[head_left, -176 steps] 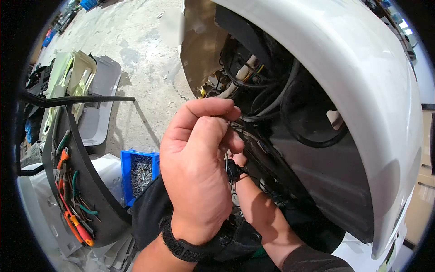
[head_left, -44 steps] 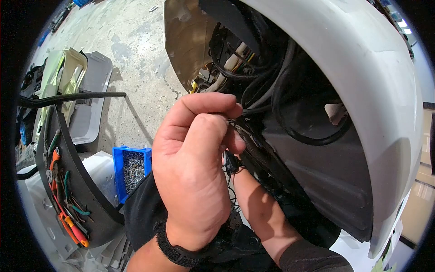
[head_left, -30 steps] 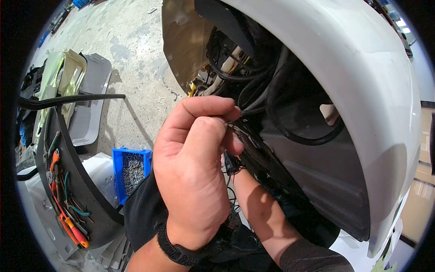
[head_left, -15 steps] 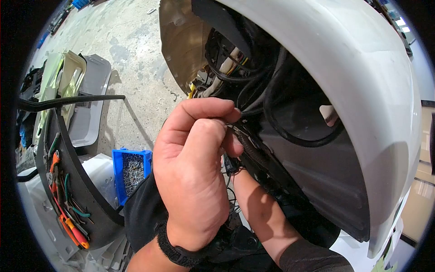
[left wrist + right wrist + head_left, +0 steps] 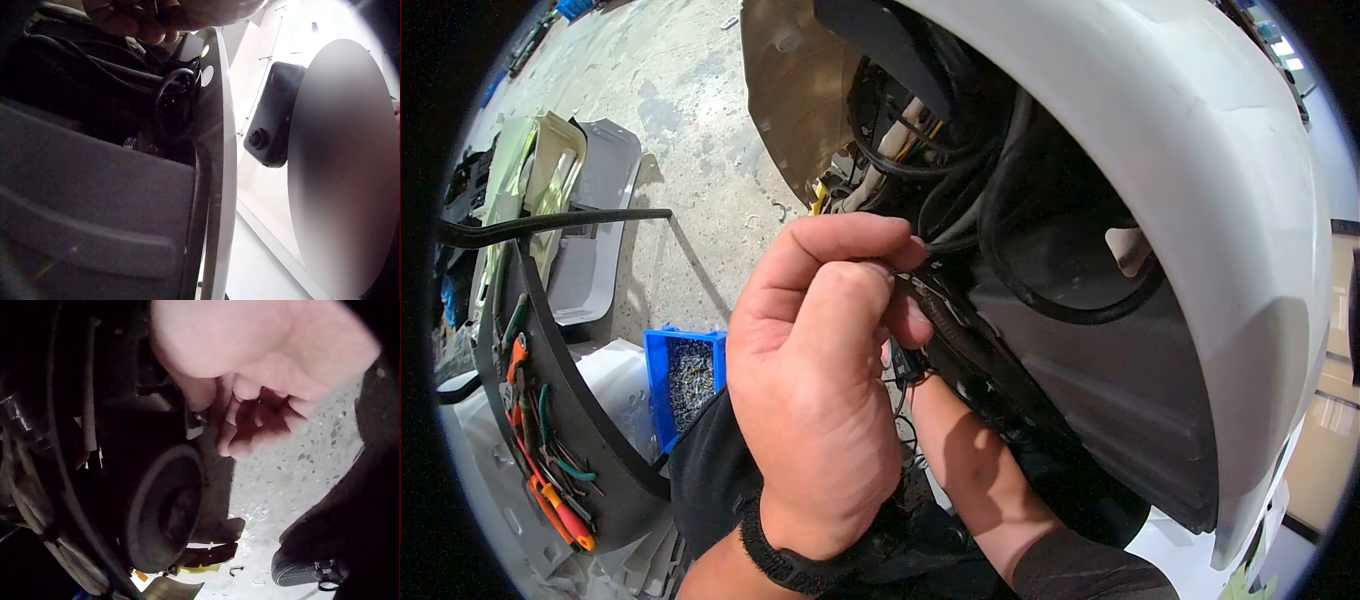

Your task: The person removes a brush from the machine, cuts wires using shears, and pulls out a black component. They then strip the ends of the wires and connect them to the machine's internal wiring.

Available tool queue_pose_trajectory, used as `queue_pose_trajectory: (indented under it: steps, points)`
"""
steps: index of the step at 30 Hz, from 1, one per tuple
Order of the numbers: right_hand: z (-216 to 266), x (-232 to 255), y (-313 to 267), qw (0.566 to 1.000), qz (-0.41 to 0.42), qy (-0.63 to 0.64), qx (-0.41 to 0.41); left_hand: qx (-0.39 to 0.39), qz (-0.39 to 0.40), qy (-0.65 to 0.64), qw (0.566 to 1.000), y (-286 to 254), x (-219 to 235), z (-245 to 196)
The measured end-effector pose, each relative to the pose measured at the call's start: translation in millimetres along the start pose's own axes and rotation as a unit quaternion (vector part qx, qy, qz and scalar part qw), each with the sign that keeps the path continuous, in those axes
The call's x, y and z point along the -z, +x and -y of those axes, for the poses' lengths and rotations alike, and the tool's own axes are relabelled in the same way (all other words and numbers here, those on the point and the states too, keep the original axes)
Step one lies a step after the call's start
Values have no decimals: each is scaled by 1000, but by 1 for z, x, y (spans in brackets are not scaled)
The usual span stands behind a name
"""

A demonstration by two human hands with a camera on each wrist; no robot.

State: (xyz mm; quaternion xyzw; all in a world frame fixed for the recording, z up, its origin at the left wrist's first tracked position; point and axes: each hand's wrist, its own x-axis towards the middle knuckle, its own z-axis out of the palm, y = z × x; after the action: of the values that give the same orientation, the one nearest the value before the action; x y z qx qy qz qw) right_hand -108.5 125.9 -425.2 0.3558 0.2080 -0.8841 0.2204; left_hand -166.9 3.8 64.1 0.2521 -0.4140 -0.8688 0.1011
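My left hand [image 5: 815,400] is raised in front of the wheel-arch opening, thumb and curled fingers pinching a small dark thing that they mostly hide. Only the undersides of its curled fingers [image 5: 140,25] show at the top of the left wrist view. Lower down and behind it, my right forearm [image 5: 970,455] reaches in from the right; in the head view its hand is largely hidden. The right wrist view shows my right hand [image 5: 262,356] with fingers curled and thumb against a small shiny metal part [image 5: 197,425] beside dark car parts.
A white car body panel [image 5: 1200,150] arches over a dark liner [image 5: 1100,390] and a black hose [image 5: 1040,305]. To the left lie a blue bin [image 5: 662,400] of small metal pieces and a black panel [image 5: 620,500] carrying pliers and screwdrivers. A shoe [image 5: 306,565] stands on the floor.
The head view has shifted slightly, so the opening and floor items sit further left than before. Both hands keep nearly the same pose; no grip has visibly changed.
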Motion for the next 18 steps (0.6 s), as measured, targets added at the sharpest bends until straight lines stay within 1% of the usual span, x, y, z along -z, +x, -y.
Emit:
queue_pose_trajectory:
  steps: [3, 7, 13, 18]
  points:
    - [3, 2, -1, 1000, -1, 1, 1, 4, -1, 0, 1000, 0, 1, 0]
    - [7, -11, -1, 1000, 2, 3, 1, 9, 9, -2, 1000, 0, 3, -1]
    - [4, 9, 6, 1000, -1, 2, -3, 0, 20, 9, 1000, -1, 5, -1]
    - [4, 16, 11, 1000, 1, 3, -6, 3, 8, 4, 1000, -1, 2, -1]
